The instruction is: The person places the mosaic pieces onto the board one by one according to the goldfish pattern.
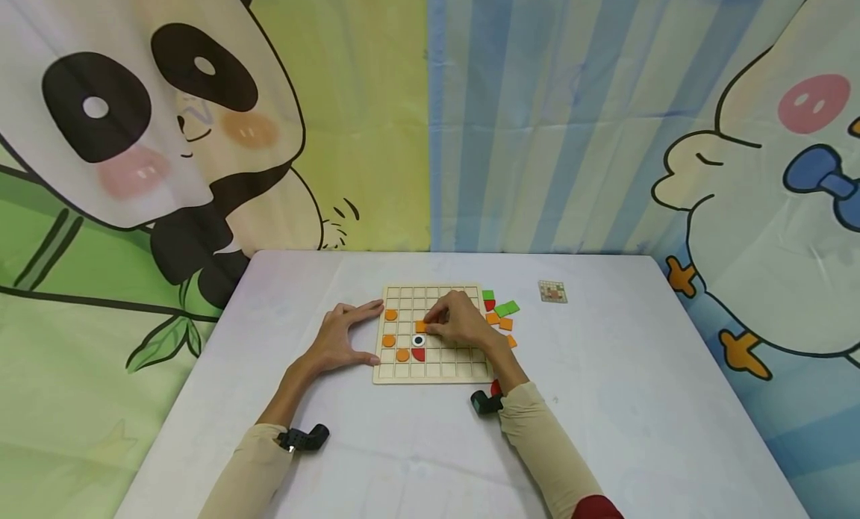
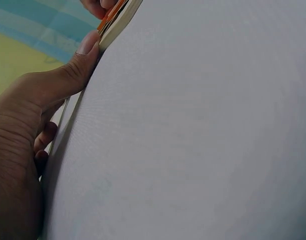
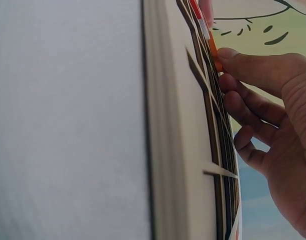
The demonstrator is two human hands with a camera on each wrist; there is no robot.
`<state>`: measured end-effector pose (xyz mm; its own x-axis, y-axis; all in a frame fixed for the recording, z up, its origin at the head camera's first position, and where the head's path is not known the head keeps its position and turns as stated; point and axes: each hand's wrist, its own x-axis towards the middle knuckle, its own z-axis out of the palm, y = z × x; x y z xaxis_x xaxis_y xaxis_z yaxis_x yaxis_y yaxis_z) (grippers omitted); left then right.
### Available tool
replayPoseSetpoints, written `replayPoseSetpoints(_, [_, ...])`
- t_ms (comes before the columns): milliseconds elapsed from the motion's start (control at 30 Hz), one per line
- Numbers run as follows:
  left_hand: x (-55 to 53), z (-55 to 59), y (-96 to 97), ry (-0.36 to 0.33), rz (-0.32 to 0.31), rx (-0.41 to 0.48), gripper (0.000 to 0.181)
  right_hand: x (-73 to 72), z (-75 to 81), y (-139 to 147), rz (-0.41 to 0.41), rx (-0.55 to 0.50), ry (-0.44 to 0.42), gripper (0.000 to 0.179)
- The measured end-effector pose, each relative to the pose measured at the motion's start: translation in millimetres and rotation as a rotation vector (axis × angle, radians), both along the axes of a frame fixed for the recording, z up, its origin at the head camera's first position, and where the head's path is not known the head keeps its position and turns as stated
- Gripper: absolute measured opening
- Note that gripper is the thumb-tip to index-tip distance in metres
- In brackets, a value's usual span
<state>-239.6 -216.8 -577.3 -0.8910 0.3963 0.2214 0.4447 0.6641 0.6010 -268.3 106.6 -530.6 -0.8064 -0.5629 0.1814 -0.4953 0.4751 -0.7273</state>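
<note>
A flat orange square tile (image 1: 421, 327) is pinched by the right hand (image 1: 462, 321) at the pale wooden gridded board (image 1: 430, 380), twelve o'clock from a black-and-white disc (image 1: 419, 340); it should be seated squarely, the nine-o'clock edge steadied by the spread left hand (image 1: 336, 340).

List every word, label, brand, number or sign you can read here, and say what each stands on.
No text is readable in any view.
Small card right of the board: printed with a grid; too small to tell if it bears writing.
Black device on the left sleeve: too small to read any mark.
</note>
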Motion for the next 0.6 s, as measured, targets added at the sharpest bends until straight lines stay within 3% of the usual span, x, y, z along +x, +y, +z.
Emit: replayPoseSetpoints(600, [0.6,1.2,-0.3,-0.021,0.010,-0.018,0.112,-0.9,-3.0,-6.4,-0.026,0.049,0.004,0.009])
